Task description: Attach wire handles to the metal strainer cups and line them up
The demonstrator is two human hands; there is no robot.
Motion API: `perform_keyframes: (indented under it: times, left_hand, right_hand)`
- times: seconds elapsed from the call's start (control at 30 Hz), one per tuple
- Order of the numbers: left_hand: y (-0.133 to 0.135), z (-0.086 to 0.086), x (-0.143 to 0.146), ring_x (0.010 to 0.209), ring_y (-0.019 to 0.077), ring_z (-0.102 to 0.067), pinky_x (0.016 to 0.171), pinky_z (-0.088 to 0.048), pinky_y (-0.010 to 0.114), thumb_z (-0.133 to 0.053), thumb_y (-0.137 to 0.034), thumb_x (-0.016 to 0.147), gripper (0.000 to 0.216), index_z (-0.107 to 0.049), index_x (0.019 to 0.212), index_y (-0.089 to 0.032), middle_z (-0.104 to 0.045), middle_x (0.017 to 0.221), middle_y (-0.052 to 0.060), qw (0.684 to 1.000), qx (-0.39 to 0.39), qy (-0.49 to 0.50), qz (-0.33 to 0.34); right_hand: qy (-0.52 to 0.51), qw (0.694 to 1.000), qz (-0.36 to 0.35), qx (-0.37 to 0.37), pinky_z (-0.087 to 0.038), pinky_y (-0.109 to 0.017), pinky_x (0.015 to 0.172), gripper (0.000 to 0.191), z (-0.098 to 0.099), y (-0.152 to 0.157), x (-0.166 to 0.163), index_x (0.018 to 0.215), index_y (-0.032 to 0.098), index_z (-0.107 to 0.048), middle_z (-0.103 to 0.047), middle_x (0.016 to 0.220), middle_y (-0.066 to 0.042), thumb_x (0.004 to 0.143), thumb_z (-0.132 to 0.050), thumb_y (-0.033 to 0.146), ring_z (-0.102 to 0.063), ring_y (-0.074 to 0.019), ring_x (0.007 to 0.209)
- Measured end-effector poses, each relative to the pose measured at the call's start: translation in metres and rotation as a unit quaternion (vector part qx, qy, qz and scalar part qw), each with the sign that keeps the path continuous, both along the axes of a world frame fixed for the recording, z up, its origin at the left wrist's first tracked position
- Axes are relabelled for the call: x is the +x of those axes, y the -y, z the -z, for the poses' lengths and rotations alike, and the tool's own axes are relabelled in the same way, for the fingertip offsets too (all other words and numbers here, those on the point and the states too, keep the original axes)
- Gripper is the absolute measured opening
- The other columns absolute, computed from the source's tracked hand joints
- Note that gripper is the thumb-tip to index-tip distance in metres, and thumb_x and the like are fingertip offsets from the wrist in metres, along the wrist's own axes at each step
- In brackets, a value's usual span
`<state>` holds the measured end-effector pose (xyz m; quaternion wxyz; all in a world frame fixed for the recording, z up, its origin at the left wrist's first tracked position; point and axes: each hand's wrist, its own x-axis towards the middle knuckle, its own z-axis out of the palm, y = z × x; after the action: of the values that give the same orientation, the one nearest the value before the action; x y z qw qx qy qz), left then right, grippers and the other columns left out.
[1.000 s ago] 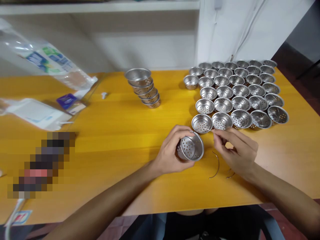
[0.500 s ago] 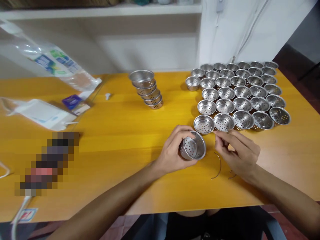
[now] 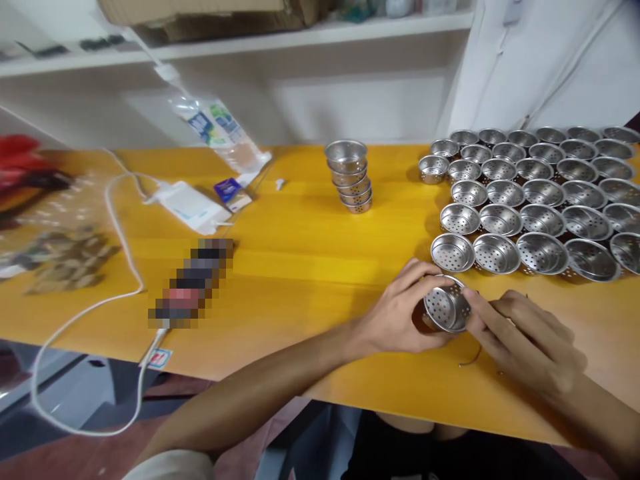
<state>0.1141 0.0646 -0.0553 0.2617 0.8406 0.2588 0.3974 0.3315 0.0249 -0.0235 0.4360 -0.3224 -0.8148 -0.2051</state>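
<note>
My left hand is wrapped round a small perforated metal cup, which is tilted with its opening facing me. On the cup's right side, my right hand grips the rim between index finger and thumb. Its other fingers are curled, and whether a wire is still among them is hidden. A thin curved wire lies on the table just below the cup, partly covered by the right hand. Rows of similar perforated cups stand upright behind both hands, some with wire inside.
A leaning stack of cups stands left of the rows. Further left on the yellow table are a plastic bottle, a white power bank, a purple packet and a looping white cable. A shelf runs behind.
My view has swung left. My right hand has come from beside the cup, where it held a thin wire up, onto the cup's right rim. My left hand still holds the cup.
</note>
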Motion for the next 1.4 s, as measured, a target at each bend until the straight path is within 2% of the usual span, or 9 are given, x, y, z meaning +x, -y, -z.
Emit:
perform_keyframes:
  times: [0.1, 0.2, 0.33, 0.43, 0.53, 0.7, 0.8, 0.93, 1.4]
  left_hand:
    - [-0.002, 0.001, 0.0, 0.121, 0.0327, -0.067, 0.098, -0.061, 0.05, -0.089, -0.032, 0.077, 0.061, -0.068, 0.134, -0.026, -0.068, 0.132, 0.013, 1.0, -0.015, 0.016, 0.003]
    - [-0.007, 0.0, -0.002, 0.119, 0.0321, -0.069, 0.099, -0.061, 0.051, -0.09, -0.033, 0.076, 0.063, -0.068, 0.134, -0.026, -0.07, 0.129, 0.012, 0.999, -0.039, 0.016, 0.008]
    - [-0.013, 0.001, -0.004, 0.114, 0.0297, -0.07, 0.098, -0.06, 0.049, -0.093, -0.036, 0.074, 0.063, -0.068, 0.13, -0.025, -0.071, 0.124, 0.011, 0.996, -0.078, 0.023, 0.021]
    - [-0.015, 0.002, -0.003, 0.109, 0.0278, -0.071, 0.097, -0.059, 0.047, -0.096, -0.043, 0.074, 0.062, -0.067, 0.126, -0.023, -0.071, 0.121, 0.01, 0.992, -0.119, 0.036, 0.038]
    - [-0.017, 0.003, -0.001, 0.1, 0.0258, -0.072, 0.092, -0.058, 0.045, -0.099, -0.053, 0.071, 0.064, -0.069, 0.118, -0.021, -0.071, 0.114, 0.009, 0.986, -0.154, 0.047, 0.055]
    - [-0.017, 0.001, -0.001, 0.094, 0.0227, -0.07, 0.087, -0.057, 0.04, -0.097, -0.049, 0.072, 0.056, -0.067, 0.109, -0.021, -0.072, 0.107, 0.006, 0.979, -0.195, 0.038, 0.055]
    - [-0.015, 0.001, -0.001, 0.09, 0.0211, -0.07, 0.083, -0.057, 0.037, -0.093, -0.041, 0.073, 0.051, -0.065, 0.111, -0.021, -0.073, 0.104, 0.005, 0.974, -0.219, 0.031, 0.052]
    - [-0.013, 0.004, -0.002, 0.083, 0.0185, -0.069, 0.077, -0.056, 0.034, -0.087, -0.034, 0.073, 0.052, -0.061, 0.116, -0.022, -0.073, 0.097, 0.002, 0.97, -0.232, 0.047, 0.058]
    - [-0.012, 0.002, 0.0, 0.074, 0.0152, -0.062, 0.07, -0.052, 0.031, -0.083, -0.03, 0.069, 0.047, -0.06, 0.109, -0.021, -0.071, 0.091, -0.001, 0.965, -0.253, 0.04, 0.047]
  right_hand:
    - [-0.025, 1.0, 0.004, -0.014, -0.045, -0.028, 0.054, 0.069, 0.005, -0.003, 0.001, 0.148, 0.018, -0.068, -0.057, 0.064, 0.004, 0.085, -0.069, -0.012, -0.049, -0.0124, 0.054]
    - [-0.097, 0.983, -0.048, -0.147, -0.049, -0.026, 0.056, 0.054, 0.008, -0.008, 0.004, 0.137, 0.025, -0.076, -0.069, 0.075, 0.001, 0.092, -0.07, -0.004, -0.057, -0.0117, 0.057]
    - [-0.213, 0.875, -0.18, -0.395, -0.059, -0.028, 0.069, 0.035, 0.007, -0.019, 0.011, 0.129, 0.034, -0.082, -0.082, 0.096, -0.002, 0.107, -0.061, 0.016, -0.072, -0.0142, 0.073]
    - [-0.236, 0.796, -0.244, -0.5, -0.061, -0.03, 0.078, 0.029, 0.007, -0.026, 0.019, 0.125, 0.035, -0.084, -0.084, 0.102, -0.002, 0.11, -0.061, 0.028, -0.075, -0.0147, 0.08]
    - [-0.223, 0.75, -0.262, -0.565, -0.06, -0.029, 0.076, 0.019, 0.011, -0.03, 0.022, 0.118, 0.032, -0.086, -0.085, 0.102, -0.002, 0.105, -0.072, 0.033, -0.077, -0.0159, 0.085]
    - [-0.213, 0.761, -0.209, -0.576, -0.041, -0.02, 0.05, 0.018, 0.017, -0.028, 0.014, 0.085, 0.021, -0.078, -0.069, 0.065, 0.005, 0.094, -0.084, 0.035, -0.056, -0.0076, 0.053]
    - [-0.221, 0.737, -0.203, -0.606, -0.033, -0.019, 0.043, 0.028, 0.016, -0.024, 0.008, 0.079, 0.021, -0.067, -0.057, 0.053, 0.008, 0.094, -0.083, 0.038, -0.048, -0.0062, 0.043]
    - [-0.239, 0.704, -0.202, -0.638, -0.035, -0.018, 0.038, 0.032, 0.015, -0.021, 0.003, 0.078, 0.021, -0.064, -0.057, 0.051, 0.008, 0.095, -0.082, 0.041, -0.052, -0.0072, 0.038]
    - [-0.279, 0.683, -0.194, -0.647, -0.038, -0.017, 0.036, 0.035, 0.017, -0.018, -0.003, 0.076, 0.021, -0.062, -0.06, 0.052, 0.008, 0.093, -0.084, 0.042, -0.056, -0.0085, 0.036]
